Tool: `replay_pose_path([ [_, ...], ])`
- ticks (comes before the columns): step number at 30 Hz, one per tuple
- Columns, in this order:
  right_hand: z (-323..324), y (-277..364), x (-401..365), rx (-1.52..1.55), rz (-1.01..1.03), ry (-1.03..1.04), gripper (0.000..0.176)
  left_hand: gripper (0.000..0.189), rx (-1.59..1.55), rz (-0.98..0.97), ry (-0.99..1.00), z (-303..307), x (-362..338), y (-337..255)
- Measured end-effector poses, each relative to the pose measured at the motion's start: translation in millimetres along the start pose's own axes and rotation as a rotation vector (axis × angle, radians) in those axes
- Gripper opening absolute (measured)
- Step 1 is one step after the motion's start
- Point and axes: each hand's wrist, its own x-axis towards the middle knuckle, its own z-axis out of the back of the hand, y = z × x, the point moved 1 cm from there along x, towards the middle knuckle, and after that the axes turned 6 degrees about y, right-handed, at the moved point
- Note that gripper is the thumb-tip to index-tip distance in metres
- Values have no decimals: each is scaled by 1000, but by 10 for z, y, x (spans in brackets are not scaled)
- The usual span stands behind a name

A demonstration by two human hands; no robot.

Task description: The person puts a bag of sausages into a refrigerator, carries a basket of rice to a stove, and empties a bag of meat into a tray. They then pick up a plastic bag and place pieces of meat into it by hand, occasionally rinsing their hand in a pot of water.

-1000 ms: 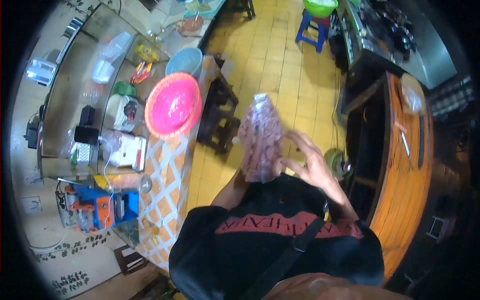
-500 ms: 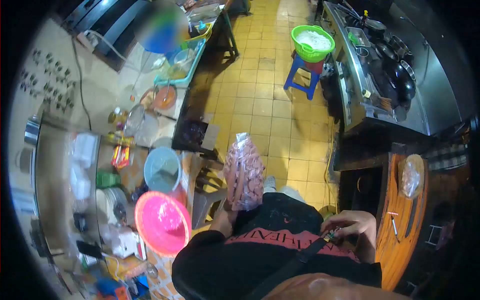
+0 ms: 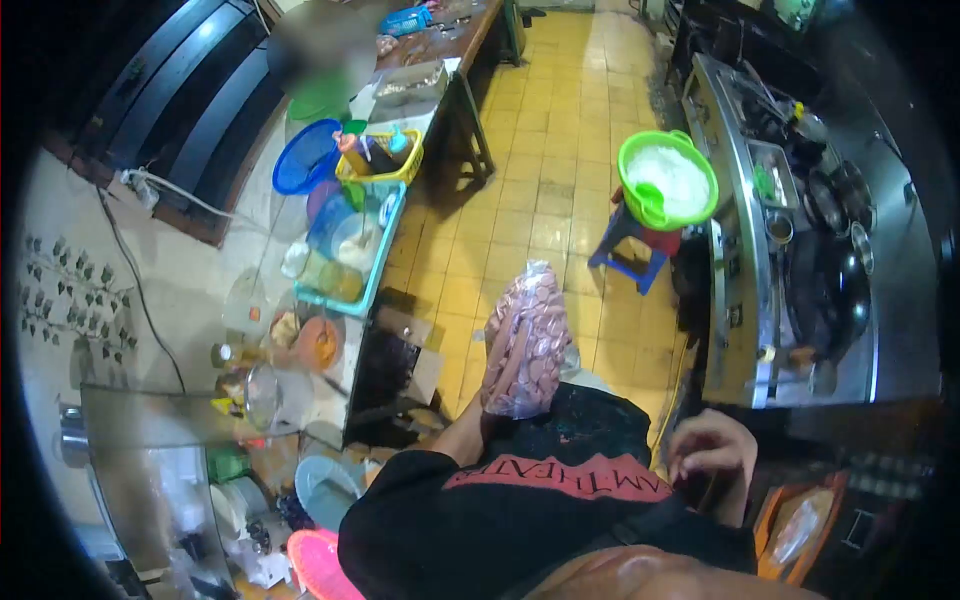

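Note:
A clear plastic bag of pinkish sliced pieces, seemingly sausage (image 3: pixel 535 335), stands upright in front of my body. My left hand (image 3: pixel 498 378) is closed around its left side and lower part, with the fingers partly hidden by the bag. At the right of my black shirt (image 3: pixel 570 470), my right hand (image 3: pixel 718 445) is raised with its fingers curled inward. Whether something small sits between those fingers does not show.
Ahead, a green basin of white contents (image 3: pixel 665 180) rests on a blue stool (image 3: pixel 630 255) over yellow floor tiles. A stove counter with pans (image 3: pixel 730 250) runs along the right. On the left table are a turquoise tray (image 3: pixel 385 250) and yellow basket (image 3: pixel 415 160); a pink basin (image 3: pixel 315 565) is below.
The view has tilted up and shifted forward, bringing the stool and stove nearer. The bag stays in my left hand. My right hand has come away from the strap at my chest.

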Motion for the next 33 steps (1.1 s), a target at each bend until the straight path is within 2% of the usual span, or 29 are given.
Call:
replay_pose_path([
  [1, 274, 107, 207, 51, 136, -23, 25, 52, 10, -9, -18, 13, 210, -118],
  [2, 584, 143, 408, 139, 178, -11, 28, 52, 22, -19, -40, 40, 411, -251],
  [4, 1077, 484, 901, 97, 358, 86, 29, 52, 32, -45, -80, 80, 772, -515],
  [7, 1652, 1082, 1778, -20, 807, 427, 33, 52, 40, -94, -143, 185, 1270, -898],
  [9, 1839, 1648, 2231, -218, 909, 617, 29, 52, 52, -114, -171, 293, 1598, -1165],
  [12, 2125, 2226, 2819, -328, 921, 679, 26, 51, 133, -228, -173, 607, 2237, -1613],
  [14, 2429, 2458, 3213, -377, 940, 797, 27, 54, 59, -249, -197, 584, 2804, -1946],
  [16, 2830, 2732, 3585, -411, 996, 749, 29, 60, 68, -206, -266, 491, 3301, -2236],
  [17, 3035, 2900, 3771, -456, 988, 774, 30, 58, 160, -148, -311, 924, 3468, -2399],
  [18, 3225, 3078, 3953, -509, 977, 798, 31, 58, 161, -125, -319, 1020, 3717, -2631],
  [20, 3544, 3371, 4251, -521, 1007, 726, 31, 58, 244, -103, -260, 1130, 4313, -3004],
  [21, 3709, 3515, 4372, -643, 979, 714, 29, 57, 51, -98, -242, 1091, 4565, -3156],
  [22, 3840, 3619, 4492, -760, 948, 700, 27, 53, 90, 30, -110, 985, 4705, -3445],
  [24, 4128, 3812, 4787, -698, 1010, 589, 24, 55, 358, -204, -238, 947, 5297, -3566],
  [26, 4521, 4007, 5082, -657, 1080, 543, 21, 63, 298, -97, -240, 1648, 5720, -3830],
  [27, 4733, 4084, 5222, -614, 1082, 518, 22, 71, 442, -74, -264, 1561, 5930, -4026],
  [28, 4961, 4189, 5335, -609, 1088, 511, 22, 71, 447, -67, -269, 1501, 6179, -4164],
  [30, 5388, 4297, 5543, -507, 896, 553, 23, 75, 301, -99, -239, 1511, 6656, -4333],
  [31, 5626, 4371, 5657, -497, 901, 561, 24, 79, 65, 11, -189, 1531, 6934, -4487],
  [33, 6111, 4496, 5860, -476, 840, 592, 24, 82, 188, -74, -146, 1760, 7435, -4673],
])
